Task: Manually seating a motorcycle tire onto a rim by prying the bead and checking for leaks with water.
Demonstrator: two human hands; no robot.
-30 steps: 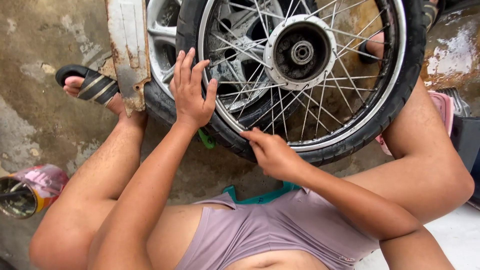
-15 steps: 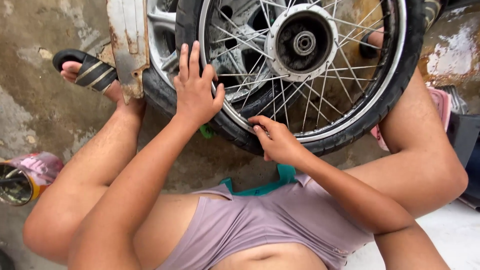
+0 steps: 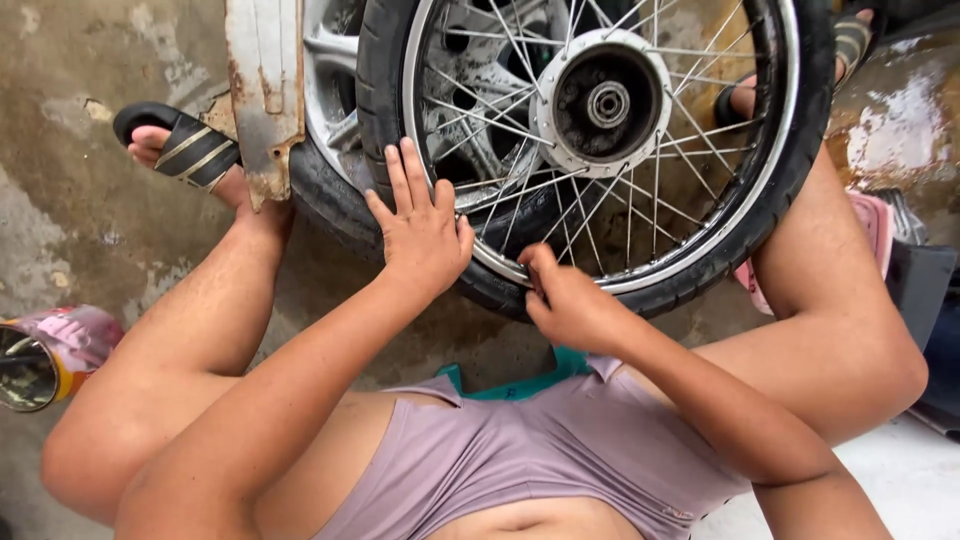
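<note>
Spoked motorcycle wheel (image 3: 600, 130) with its black tyre (image 3: 800, 170) on stands upright on the concrete floor (image 3: 70, 180), between the person's bent knees, its lower edge close to the lap. At its centre sits a dark hub (image 3: 605, 103) with thin metal spokes (image 3: 690, 150) running out to the shiny rim (image 3: 700, 262).

The left hand (image 3: 420, 235) lies flat against the tyre and rim at the lower left of the wheel, palm down, fingers straight and slightly spread, pointing up toward the spokes. The right hand (image 3: 565, 300) is at the bottom of the rim, just beside the left hand; its fingers are curled together with the tips pressed against the rim edge, and whether they pinch anything small cannot be told.

Behind the wheel, to the left, a second wheel (image 3: 330, 70) with cast alloy arms leans, partly covered by a rusty, flaking metal plate (image 3: 265, 90). The left foot wears a black striped sandal (image 3: 185, 150) beside that plate; the right foot, in a similar sandal (image 3: 850, 40), shows at the top right behind the tyre. The person wears mauve shorts (image 3: 520, 460), with a strip of teal fabric (image 3: 530, 385) at the lap under the wheel. At the far left edge lies a round tin with a pink wrapper (image 3: 45, 355). A pink object (image 3: 875, 225) lies behind the right knee.
</note>
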